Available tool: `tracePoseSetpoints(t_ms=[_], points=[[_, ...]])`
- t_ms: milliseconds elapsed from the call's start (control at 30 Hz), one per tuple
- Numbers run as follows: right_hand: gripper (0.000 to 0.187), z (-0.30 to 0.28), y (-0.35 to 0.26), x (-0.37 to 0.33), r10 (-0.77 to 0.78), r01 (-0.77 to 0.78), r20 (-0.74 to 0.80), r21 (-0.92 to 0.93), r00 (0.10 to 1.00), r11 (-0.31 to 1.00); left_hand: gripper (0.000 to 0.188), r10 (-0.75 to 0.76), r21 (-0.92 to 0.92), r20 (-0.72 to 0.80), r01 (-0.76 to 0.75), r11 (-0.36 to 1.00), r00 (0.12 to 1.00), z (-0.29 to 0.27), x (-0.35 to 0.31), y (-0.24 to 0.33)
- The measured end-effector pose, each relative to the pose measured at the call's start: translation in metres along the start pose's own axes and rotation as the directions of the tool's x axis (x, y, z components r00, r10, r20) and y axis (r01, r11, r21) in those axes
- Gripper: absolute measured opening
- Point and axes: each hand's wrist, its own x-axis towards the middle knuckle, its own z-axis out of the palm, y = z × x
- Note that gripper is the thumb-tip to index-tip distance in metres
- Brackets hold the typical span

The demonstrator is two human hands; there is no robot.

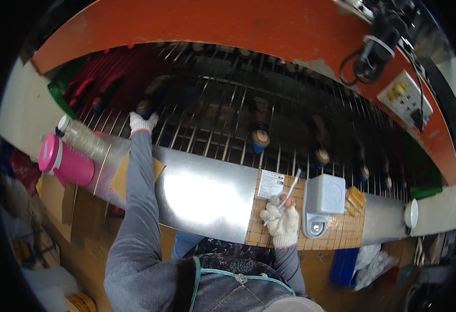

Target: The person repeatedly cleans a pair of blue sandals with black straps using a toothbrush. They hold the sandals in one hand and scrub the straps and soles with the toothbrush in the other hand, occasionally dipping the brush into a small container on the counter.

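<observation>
While our left hand point(144, 123) reaches over the metal rods point(235, 125) and touches the near end of one dark, round-ended piece point(144, 106), our right hand point(281, 222) is above the gridded brown mat point(345, 229) on the counter point(207, 195). Its grip is narrow, pinching a thin white stick point(296, 179) that points up toward the rods. We cannot tell whether the left grip has closed on the piece or only cups its end.

As far as we can judge, we are partway through a run, with this one piece being handled where it lies on the rods, well apart from the stick. To its right, similar pieces with tan ends and blue sides, such as the nearest one point(260, 139) and another beyond it point(321, 157), lie untouched. More lie to the left, in a red glow. We see no mark that sets a finished piece apart from an unfinished one, since shadow and blur hide most of their surfaces, so we cannot count what is done or left. Just beside our right hand stands a white container point(326, 195), with yellow blocks point(355, 201) next to it.
</observation>
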Motion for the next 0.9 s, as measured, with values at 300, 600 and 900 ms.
tracePoseSetpoints(t_ms=[300, 600, 900], points=[[0.024, 0.033, -0.007, 0.042, -0.008, 0.017, 0.069, -0.129, 0.998, 0.992, 0.079, 0.187, 0.499, 0.646, -0.224, -0.837, 0.740, -0.153, -0.247, -0.039], [0.031, 0.029, -0.014, 0.109, -0.141, 0.114, 0.017, -0.686, 0.990, 0.718, 0.075, 0.519, 0.700, 0.610, -0.100, -0.707, 0.599, -0.166, -0.187, -0.004], [0.058, 0.048, -0.011, 0.225, -0.472, -0.351, -0.048, -0.736, 0.880, -0.579, 0.050, 0.242, 0.233, 0.946, -0.972, -0.039, 0.217, -0.186, -0.260, -0.130]])
